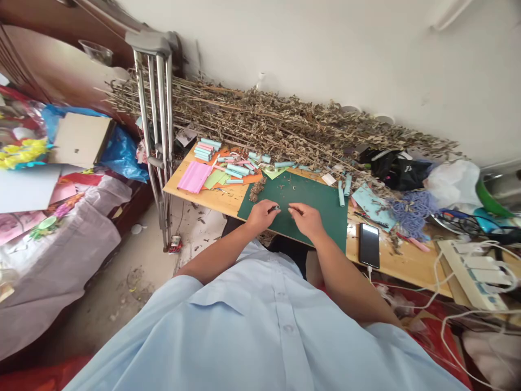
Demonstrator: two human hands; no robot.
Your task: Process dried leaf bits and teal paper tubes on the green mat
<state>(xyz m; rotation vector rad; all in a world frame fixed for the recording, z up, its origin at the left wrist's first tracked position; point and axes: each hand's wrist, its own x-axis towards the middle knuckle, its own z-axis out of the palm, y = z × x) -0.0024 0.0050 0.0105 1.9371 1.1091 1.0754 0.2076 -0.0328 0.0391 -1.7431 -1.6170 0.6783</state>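
My left hand (261, 216) is closed over the near part of the green cutting mat (325, 202). A small dark piece with a pale rim, perhaps the end of a paper roll (277, 207), shows at its fingertips; most of it is hidden. Just to the right, my right hand (306, 219) has its fingers pinched together, and what they hold, if anything, is too small to make out. The two hands are apart. A clump of crumbled dried leaves (257, 190) lies on the mat beyond my left hand, with crumbs scattered farther back.
Blue paper rolls (238, 170) and pink paper sheets (195, 175) lie at the table's left. Dried plant stalks (260, 119) are heaped along the wall. A charging phone (369, 246), purple yarn (412, 210) and a power strip (472, 271) are at right. Crutches (157, 136) stand left.
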